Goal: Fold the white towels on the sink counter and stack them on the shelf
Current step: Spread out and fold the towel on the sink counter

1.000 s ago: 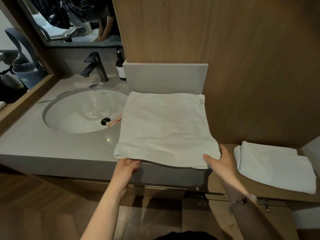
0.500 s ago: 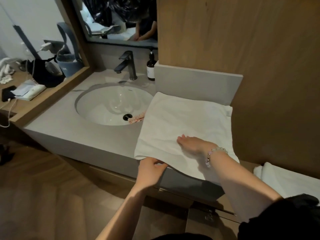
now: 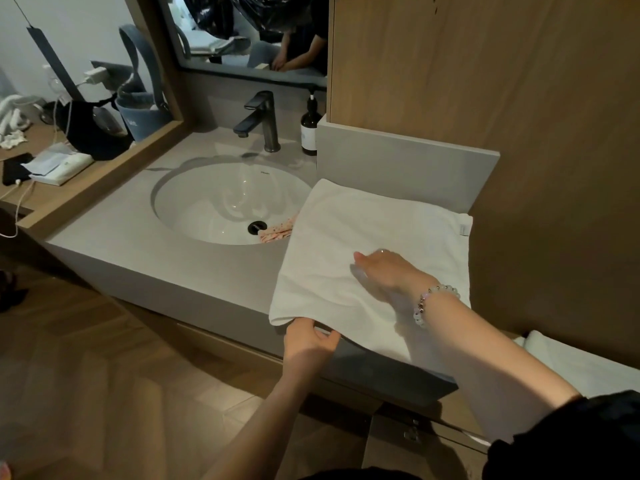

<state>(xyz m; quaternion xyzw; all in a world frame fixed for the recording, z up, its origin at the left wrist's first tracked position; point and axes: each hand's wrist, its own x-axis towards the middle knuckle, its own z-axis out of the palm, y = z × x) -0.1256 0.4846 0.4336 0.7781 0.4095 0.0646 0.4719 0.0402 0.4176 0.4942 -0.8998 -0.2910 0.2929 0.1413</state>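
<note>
The grey worktop is seen with its oval basin at the left and a white towel spread flat at the right, against the low back panel. The towel's near edge is hung over the worktop's front, and its place has not changed over the last second. A second, folded towel is seen at the lower right on the wooden shelf, well apart from the first.

The right hand is laid flat on the spread towel near its middle, fingers straight and slightly blurred. A second ago it was held at the towel's near right corner. Half a second ago it already lay on the cloth, a little nearer the front edge. The left hand is kept at the near left corner, where the edge is pinched between thumb and fingers, as before.

A dark tap and a dark bottle are stood behind the basin. A beaded bracelet is worn on the right wrist.
</note>
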